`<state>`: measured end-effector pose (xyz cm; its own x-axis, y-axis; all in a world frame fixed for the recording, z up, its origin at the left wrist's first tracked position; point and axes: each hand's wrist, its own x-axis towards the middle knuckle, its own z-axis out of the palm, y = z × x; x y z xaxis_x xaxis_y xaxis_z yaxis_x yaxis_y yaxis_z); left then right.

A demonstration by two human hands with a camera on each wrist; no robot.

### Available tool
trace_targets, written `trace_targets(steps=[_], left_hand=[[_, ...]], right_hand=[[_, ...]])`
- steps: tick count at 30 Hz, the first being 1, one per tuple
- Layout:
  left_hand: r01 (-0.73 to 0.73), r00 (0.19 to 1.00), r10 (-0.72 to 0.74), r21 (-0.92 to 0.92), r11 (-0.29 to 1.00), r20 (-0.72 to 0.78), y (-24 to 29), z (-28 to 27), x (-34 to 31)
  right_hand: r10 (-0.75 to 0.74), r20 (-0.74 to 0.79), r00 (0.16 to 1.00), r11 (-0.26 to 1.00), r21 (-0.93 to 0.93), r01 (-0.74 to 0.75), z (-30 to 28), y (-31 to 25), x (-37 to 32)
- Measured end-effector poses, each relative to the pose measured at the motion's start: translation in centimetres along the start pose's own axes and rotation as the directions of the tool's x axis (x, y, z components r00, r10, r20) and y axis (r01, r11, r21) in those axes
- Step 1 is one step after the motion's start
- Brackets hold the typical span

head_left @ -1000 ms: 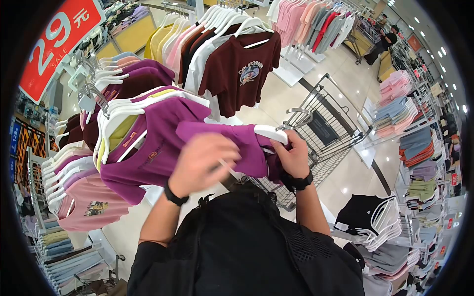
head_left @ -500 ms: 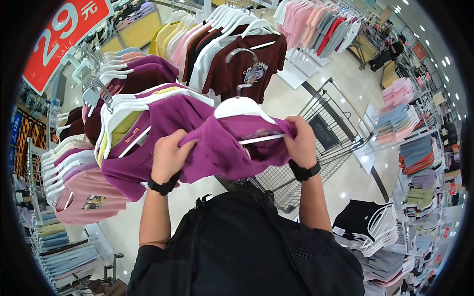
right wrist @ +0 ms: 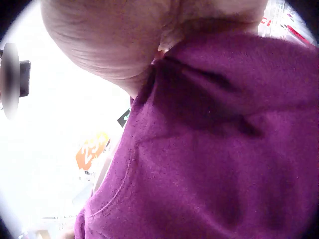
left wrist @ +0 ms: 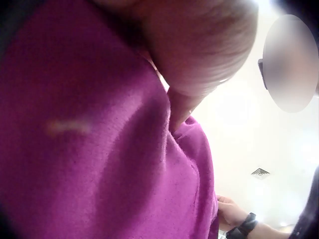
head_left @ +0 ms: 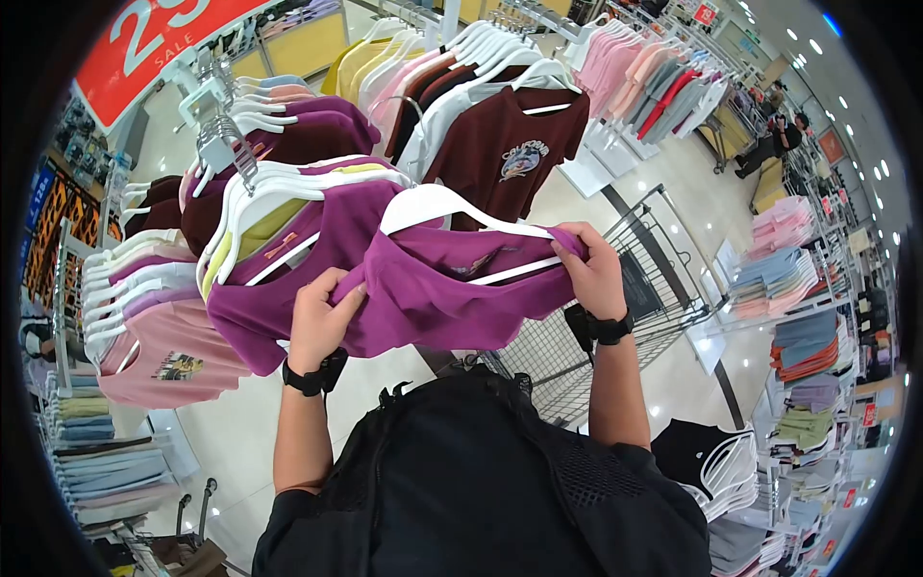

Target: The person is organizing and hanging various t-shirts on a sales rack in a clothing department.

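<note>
A purple shirt (head_left: 433, 308) on a white hanger (head_left: 437, 204) is held out between both hands in front of the body. My left hand (head_left: 319, 322) pinches the cloth at its left side, and my right hand (head_left: 596, 271) pinches the other side near the hanger's end. Purple cloth (left wrist: 124, 149) fills much of the left wrist view, with the left hand (left wrist: 199, 45) gripping its edge. In the right wrist view the right hand (right wrist: 119, 40) grips the purple cloth (right wrist: 214, 149).
Behind the shirt, a rack holds purple tops (head_left: 260, 327) and a maroon shirt (head_left: 510, 154). A wire shopping cart (head_left: 663, 288) stands at the right. More clothes racks line both sides, a red sale sign (head_left: 159, 48) hangs upper left, and a person (head_left: 774, 144) is far back.
My left hand took hold of the cloth, and the shirt turned from sideways to spread between both hands. Its hanger now leans back toward the rack. The head view has shifted slightly.
</note>
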<state>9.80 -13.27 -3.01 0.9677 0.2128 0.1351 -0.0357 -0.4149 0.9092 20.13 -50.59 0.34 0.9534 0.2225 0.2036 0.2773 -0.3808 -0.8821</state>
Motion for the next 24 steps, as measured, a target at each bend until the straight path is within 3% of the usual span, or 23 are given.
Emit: trace_targets(steps=[3,4,7,11,12,14,20,24], left_hand=[[0.005,0.983,0.026,-0.169,0.986,0.183,0.0,0.7,-0.4],[-0.017,0.982,0.06,-0.232,0.973,0.178,0.3,1.2,-0.6],[0.082,0.978,-0.026,-0.27,0.959,0.205,0.8,1.1,-1.1],[0.091,0.976,-0.007,-0.38,0.92,0.217,-0.8,0.7,-2.1],[0.096,0.978,-0.017,-0.38,0.92,0.206,-1.1,0.7,-2.4],[0.107,0.971,-0.022,-0.351,0.93,0.237,-1.4,1.0,-3.1],[0.116,0.979,-0.078,-0.197,0.974,0.19,-0.8,0.6,-3.5],[0.09,0.991,-0.074,-0.149,0.985,0.109,-0.5,-0.1,-3.4]], right_hand=[[-0.147,0.012,0.989,0.989,-0.03,0.147,1.3,-1.0,0.9],[-0.152,0.019,0.988,0.988,-0.028,0.153,1.8,-1.2,1.1],[-0.249,0.073,0.966,0.964,-0.081,0.255,2.7,-1.8,1.6],[-0.244,0.08,0.967,0.96,-0.121,0.252,3.6,-1.5,1.6],[-0.246,0.093,0.965,0.96,-0.115,0.255,4.3,-1.0,1.8],[-0.452,0.056,0.89,0.858,-0.246,0.452,5.4,-0.3,2.2],[-0.467,0.109,0.877,0.862,-0.166,0.479,8.0,-0.6,2.1],[-0.465,-0.022,0.885,0.869,-0.204,0.451,8.7,0.8,2.3]])
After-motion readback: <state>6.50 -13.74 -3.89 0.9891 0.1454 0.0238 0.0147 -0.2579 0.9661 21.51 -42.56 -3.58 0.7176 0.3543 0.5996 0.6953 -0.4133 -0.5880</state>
